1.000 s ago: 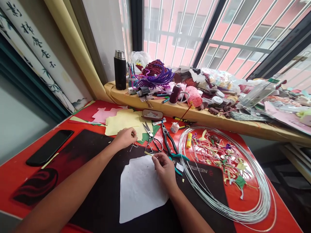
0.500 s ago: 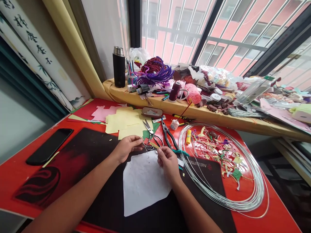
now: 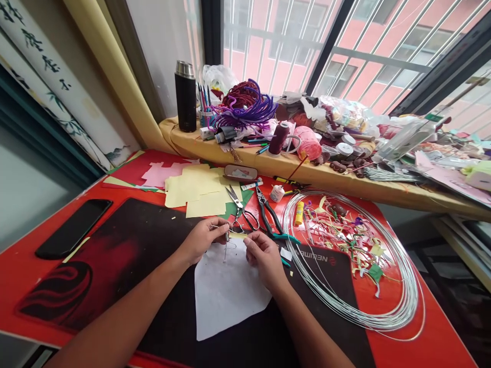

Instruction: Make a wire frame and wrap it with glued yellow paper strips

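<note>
Above the top of a white paper sheet (image 3: 230,296), my left hand (image 3: 205,237) pinches a thin bent wire piece (image 3: 225,248) that hangs over the paper. My right hand (image 3: 264,255) has its thumb and fingers closed at the end of a narrow yellow strip (image 3: 238,235), which spans the gap between both hands. Just beyond the hands lie scissors (image 3: 238,204), blades pointing away. Black pliers with teal grips (image 3: 268,212) rest to their right. The white sheet lies on a black mat (image 3: 153,286).
A large coil of silver wire (image 3: 345,317) surrounds colourful scraps (image 3: 356,235) at the right. Yellow paper pieces (image 3: 192,189) lie behind the mat, a black phone (image 3: 72,228) at the left. A black flask (image 3: 185,99) and craft supplies crowd the window ledge (image 3: 333,184).
My left hand has turned slightly, and the wire piece now hangs lower over the white paper. The yellow strip lies more level between my hands. The view has shifted a little.
</note>
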{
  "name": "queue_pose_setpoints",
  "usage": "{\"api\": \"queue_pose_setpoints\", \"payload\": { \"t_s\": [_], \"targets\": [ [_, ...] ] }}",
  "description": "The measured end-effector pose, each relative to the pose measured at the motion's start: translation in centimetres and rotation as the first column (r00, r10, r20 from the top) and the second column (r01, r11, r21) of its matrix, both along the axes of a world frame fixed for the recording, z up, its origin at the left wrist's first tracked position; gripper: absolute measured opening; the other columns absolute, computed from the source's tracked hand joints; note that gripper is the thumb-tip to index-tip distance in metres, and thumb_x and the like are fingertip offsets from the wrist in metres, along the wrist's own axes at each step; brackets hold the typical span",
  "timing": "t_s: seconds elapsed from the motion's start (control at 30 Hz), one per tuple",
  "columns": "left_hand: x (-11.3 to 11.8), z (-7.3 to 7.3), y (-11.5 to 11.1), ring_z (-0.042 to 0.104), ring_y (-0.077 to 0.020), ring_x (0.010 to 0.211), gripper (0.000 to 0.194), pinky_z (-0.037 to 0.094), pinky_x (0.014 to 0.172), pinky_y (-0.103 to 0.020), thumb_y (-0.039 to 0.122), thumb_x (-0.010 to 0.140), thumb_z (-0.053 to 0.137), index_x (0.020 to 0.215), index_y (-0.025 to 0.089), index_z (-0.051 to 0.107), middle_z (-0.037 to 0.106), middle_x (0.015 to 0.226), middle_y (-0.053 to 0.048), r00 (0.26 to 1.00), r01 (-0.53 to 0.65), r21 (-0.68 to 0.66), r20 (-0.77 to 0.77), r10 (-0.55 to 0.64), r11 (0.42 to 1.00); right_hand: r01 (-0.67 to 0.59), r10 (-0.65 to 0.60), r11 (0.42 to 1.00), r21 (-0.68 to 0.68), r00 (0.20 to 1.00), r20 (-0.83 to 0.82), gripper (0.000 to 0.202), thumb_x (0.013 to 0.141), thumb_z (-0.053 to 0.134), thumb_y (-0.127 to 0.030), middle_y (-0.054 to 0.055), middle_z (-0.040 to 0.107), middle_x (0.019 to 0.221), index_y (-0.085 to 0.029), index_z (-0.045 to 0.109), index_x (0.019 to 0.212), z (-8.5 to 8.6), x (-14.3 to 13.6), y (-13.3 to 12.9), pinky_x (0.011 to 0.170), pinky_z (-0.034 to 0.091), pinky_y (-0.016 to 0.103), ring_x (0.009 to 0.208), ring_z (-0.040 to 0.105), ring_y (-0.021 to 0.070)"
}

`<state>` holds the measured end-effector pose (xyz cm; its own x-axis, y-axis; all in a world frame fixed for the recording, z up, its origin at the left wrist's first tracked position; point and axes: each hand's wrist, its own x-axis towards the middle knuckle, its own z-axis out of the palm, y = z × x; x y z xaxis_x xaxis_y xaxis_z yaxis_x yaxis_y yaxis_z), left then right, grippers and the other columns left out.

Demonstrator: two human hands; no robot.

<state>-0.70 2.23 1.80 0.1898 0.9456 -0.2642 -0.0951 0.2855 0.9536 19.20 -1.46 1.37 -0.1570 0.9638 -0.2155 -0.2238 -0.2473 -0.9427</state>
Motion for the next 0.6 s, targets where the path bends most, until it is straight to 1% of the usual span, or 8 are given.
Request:
{"api": "queue_pose_setpoints", "payload": {
  "t_s": [0.13, 0.33, 0.43, 0.6],
  "targets": [
    [0.3, -0.1, -0.3, 0.066, -0.0177, 0.073, 0.036, 0.057, 0.073, -0.033, 0.050, 0.079, 0.081, 0.093, 0.018, 0.072, 0.068, 0.082, -0.002, 0.992, -0.008, -0.092, 0.122, 0.019, 0.996, 0.016, -0.017, 0.999, -0.034, 0.999, -0.028, 0.036, 0.081, 0.078, -0.051, -0.008, 0.048, 0.050, -0.021, 0.059, 0.081, -0.4, -0.2, -0.1, 0.043, 0.025, 0.022, 0.042, 0.037, 0.0084],
    [0.7, -0.1, -0.9, 0.066, -0.0160, 0.077, 0.037, 0.057, 0.071, -0.030, 0.047, 0.078, 0.085, 0.096, 0.017, 0.072, 0.068, 0.092, -0.003, 0.973, -0.015, -0.150, 0.227, 0.049, 0.989, 0.052, -0.057, 0.996, -0.075, 0.996, -0.071, 0.035, 0.080, 0.079, -0.050, -0.010, 0.047, 0.049, -0.021, 0.059, 0.083, -0.8, -0.4, -0.2, 0.040, 0.024, 0.021, 0.040, 0.035, 0.0075],
    [0.8, 0.0, -1.2, 0.066, -0.0162, 0.080, 0.037, 0.058, 0.073, -0.032, 0.044, 0.077, 0.087, 0.098, 0.017, 0.071, 0.067, 0.097, -0.004, 0.970, -0.014, -0.153, 0.236, 0.050, 0.988, 0.049, -0.054, 0.997, -0.066, 0.996, -0.064, 0.035, 0.080, 0.079, -0.050, -0.010, 0.047, 0.049, -0.021, 0.059, 0.083, -0.8, -0.4, -0.1, 0.040, 0.025, 0.021, 0.040, 0.036, 0.0078],
    [1.0, 0.2, -1.4, 0.065, -0.0164, 0.080, 0.041, 0.059, 0.076, -0.034, 0.039, 0.068, 0.092, 0.094, 0.017, 0.069, 0.065, 0.097, -0.004, 0.980, -0.035, -0.127, 0.189, 0.059, 0.991, 0.045, -0.048, 0.997, -0.055, 0.997, -0.052, 0.036, 0.081, 0.078, -0.052, -0.010, 0.047, 0.048, -0.021, 0.058, 0.082, -1.0, -0.4, -0.1, 0.039, 0.027, 0.022, 0.039, 0.036, 0.0081]
  ]
}}
